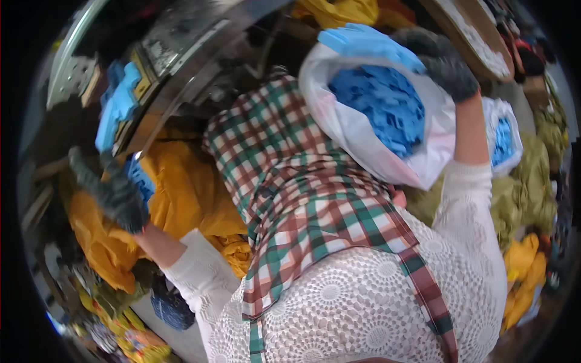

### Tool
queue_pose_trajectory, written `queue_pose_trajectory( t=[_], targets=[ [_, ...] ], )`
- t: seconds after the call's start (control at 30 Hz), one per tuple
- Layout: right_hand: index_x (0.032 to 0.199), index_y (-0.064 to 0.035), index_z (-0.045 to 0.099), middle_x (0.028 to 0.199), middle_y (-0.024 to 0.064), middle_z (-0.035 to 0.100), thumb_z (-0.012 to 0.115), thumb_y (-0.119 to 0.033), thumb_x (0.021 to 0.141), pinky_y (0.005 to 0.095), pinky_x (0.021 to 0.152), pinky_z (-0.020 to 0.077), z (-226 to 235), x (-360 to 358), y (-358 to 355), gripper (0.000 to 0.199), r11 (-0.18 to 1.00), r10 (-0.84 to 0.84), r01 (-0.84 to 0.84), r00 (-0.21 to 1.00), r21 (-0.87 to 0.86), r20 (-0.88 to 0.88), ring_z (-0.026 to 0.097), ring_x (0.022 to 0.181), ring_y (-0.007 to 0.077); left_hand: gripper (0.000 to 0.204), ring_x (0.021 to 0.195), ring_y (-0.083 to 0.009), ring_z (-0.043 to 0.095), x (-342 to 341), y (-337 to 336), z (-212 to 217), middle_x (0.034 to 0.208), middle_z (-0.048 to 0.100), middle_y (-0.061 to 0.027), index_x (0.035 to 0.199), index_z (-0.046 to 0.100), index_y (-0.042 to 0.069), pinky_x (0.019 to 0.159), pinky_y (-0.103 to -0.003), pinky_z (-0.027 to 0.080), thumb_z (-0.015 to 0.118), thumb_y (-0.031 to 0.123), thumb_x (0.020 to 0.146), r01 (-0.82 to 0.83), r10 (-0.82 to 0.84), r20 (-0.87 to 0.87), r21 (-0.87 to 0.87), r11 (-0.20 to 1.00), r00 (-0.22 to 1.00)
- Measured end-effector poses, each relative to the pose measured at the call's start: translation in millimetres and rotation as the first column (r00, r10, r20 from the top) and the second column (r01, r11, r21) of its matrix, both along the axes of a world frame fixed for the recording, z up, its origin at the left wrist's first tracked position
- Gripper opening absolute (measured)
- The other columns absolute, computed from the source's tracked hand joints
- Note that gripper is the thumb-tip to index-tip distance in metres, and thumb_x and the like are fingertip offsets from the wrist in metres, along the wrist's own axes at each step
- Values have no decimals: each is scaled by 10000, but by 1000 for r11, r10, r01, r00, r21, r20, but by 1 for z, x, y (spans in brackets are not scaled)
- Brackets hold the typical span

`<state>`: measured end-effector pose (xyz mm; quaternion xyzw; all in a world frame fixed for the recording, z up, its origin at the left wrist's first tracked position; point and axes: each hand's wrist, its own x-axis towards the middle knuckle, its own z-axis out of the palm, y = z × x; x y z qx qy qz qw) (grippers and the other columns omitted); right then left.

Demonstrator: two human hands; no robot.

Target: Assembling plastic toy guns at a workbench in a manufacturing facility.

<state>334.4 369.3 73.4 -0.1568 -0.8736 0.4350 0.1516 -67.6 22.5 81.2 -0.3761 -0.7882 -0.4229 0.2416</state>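
My left hand (115,196), in a dark glove, is stretched out at the left with its fingers apart and nothing in it. Just above its fingertips, light blue cut pieces (120,106) hang at the edge of a metal machine. My right hand (445,66), gloved as well, is at the far rim of a white sack (327,112). Its curled fingers grip a light blue cut piece (369,45) that lies across the sack's mouth. Inside the sack is a heap of small blue pieces (384,109).
The machine (187,39) with metal parts stands at the far left. An orange cloth or sack (187,187) lies beside my left arm. To the right are a smaller white bag of blue pieces (501,142), olive sacks (520,187) and a cardboard box (475,36).
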Motion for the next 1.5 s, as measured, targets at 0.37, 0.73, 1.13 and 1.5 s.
queue_pose_trajectory(
  t=[0.37, 0.73, 1.13, 1.5],
  targets=[
    [1236, -21, 519, 1197, 106, 576, 732, -27, 716, 336, 979, 426, 25, -121, -87, 562, 975, 103, -172, 911, -142, -399, 525, 1147, 203, 584, 1015, -339, 521, -22, 14, 55, 1113, 551, -182, 1301, 444, 60, 884, -406, 427, 669, 237, 791, -57, -64, -150, -684, 727, 987],
    [1222, -102, 562, 1250, 76, 557, 651, -181, 825, 346, 984, 415, 32, -273, -113, 414, 894, 432, -438, 779, 98, -454, 517, 1158, 208, 624, 1144, -364, 468, -10, -115, 3, 1225, 507, -223, 1295, 424, -11, 985, -430, 356, 686, 235, 785, -663, 446, -511, -404, 630, 735],
    [1207, -52, 555, 1153, 123, 585, 624, -127, 830, 315, 907, 459, 19, -278, -109, 391, 857, 339, -95, 844, 507, -416, 555, 1088, 223, 625, 1106, -332, 519, 31, -98, -16, 1194, 554, -179, 1346, 401, 74, 956, -410, 399, 675, 217, 803, 166, -74, 160, -700, 695, 984],
    [1237, -35, 529, 1340, 218, 440, 499, -495, 837, 393, 1049, 321, -278, 55, 77, 611, 806, -536, 18, 446, 592, 717, 410, 1251, 349, 561, 1109, -349, 521, 59, -66, -42, 1196, 558, -199, 1339, 412, 71, 948, -401, 413, 565, 336, 868, 501, -23, 534, -776, 383, 845]
  ],
)
